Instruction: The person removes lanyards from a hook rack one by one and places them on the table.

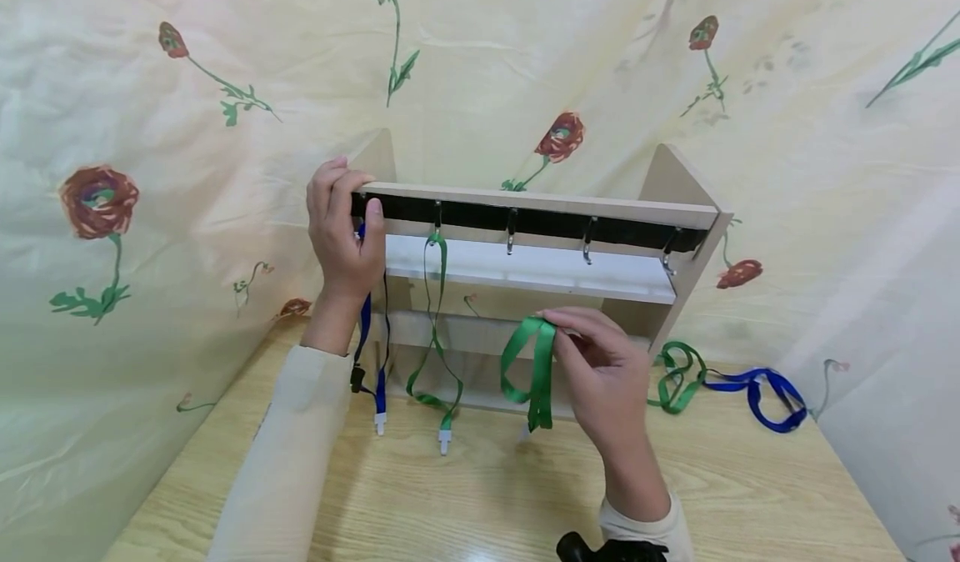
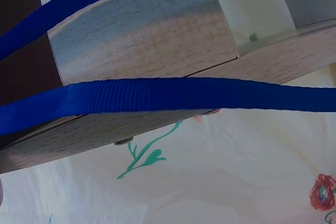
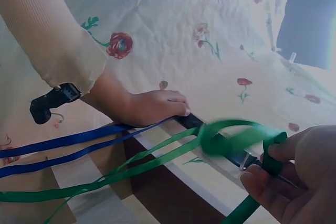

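My right hand (image 1: 606,370) pinches a green lanyard (image 1: 542,378) between thumb and fingers, in front of the wooden rack (image 1: 540,193). The lanyard hangs as a loop below the row of hooks. My left hand (image 1: 345,233) grips the rack's top left corner, thumb in front and fingers over the edge. Beside that hand a blue lanyard (image 1: 365,328) hangs at the rack's left end; its top is hidden by the hand. Another green lanyard (image 1: 442,270) hangs from the second hook. The left wrist view shows the blue strap (image 2: 173,94) close up.
Three hooks, including the middle one (image 1: 512,233), carry nothing. On the wooden table (image 1: 750,479) right of the rack lie a loose green lanyard (image 1: 678,399) and a blue lanyard (image 1: 776,420). Flowered cloth (image 1: 480,62) surrounds the table at the back and sides.
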`<control>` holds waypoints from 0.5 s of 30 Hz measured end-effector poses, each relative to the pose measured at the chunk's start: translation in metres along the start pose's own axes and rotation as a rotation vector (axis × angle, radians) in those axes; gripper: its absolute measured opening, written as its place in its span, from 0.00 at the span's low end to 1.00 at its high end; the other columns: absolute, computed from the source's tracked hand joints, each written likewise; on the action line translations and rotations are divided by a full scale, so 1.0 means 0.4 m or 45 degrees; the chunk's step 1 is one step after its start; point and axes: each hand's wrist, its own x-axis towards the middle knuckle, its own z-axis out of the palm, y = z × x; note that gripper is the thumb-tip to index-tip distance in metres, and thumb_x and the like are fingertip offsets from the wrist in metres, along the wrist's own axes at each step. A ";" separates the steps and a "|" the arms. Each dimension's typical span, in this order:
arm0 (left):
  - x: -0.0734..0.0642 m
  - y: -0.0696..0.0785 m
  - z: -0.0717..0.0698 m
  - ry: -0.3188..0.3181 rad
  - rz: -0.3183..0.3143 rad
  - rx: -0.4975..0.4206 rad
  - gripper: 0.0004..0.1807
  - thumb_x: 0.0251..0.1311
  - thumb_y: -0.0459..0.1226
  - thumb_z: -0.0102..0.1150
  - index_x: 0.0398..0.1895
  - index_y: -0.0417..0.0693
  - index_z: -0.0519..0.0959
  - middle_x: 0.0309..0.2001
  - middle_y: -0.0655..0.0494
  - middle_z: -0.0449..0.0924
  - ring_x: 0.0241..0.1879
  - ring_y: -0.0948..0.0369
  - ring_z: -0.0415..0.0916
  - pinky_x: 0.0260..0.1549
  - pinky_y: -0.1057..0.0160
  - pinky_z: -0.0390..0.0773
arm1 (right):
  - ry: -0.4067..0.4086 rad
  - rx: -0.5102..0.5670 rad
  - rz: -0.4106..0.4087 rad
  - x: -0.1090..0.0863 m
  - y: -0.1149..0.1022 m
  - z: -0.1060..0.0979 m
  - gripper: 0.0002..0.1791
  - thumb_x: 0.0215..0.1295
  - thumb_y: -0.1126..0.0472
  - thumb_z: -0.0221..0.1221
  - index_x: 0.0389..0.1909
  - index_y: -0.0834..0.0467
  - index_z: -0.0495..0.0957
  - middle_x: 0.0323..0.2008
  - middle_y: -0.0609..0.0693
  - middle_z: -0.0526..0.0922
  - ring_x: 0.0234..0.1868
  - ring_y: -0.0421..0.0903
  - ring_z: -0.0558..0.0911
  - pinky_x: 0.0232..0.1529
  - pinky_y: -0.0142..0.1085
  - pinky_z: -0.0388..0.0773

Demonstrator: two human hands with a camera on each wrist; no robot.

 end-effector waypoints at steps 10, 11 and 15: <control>0.002 -0.001 -0.004 -0.005 0.000 -0.003 0.22 0.67 0.46 0.47 0.48 0.38 0.81 0.53 0.40 0.77 0.69 0.48 0.71 0.75 0.48 0.68 | 0.003 0.052 -0.084 0.013 -0.012 -0.015 0.15 0.66 0.82 0.58 0.46 0.68 0.89 0.46 0.53 0.91 0.45 0.39 0.89 0.45 0.26 0.85; 0.003 -0.001 -0.003 -0.006 0.000 -0.004 0.22 0.67 0.46 0.47 0.48 0.38 0.81 0.53 0.40 0.77 0.69 0.48 0.71 0.75 0.48 0.68 | 0.006 0.045 -0.077 0.014 -0.012 -0.016 0.15 0.66 0.82 0.59 0.46 0.68 0.89 0.46 0.53 0.91 0.45 0.39 0.89 0.45 0.26 0.85; -0.001 -0.002 -0.003 -0.011 -0.001 0.005 0.22 0.67 0.46 0.47 0.48 0.38 0.81 0.53 0.40 0.77 0.69 0.48 0.71 0.74 0.48 0.68 | 0.017 -0.044 -0.026 0.016 -0.015 -0.023 0.13 0.66 0.80 0.60 0.45 0.67 0.89 0.45 0.52 0.91 0.44 0.37 0.89 0.46 0.26 0.85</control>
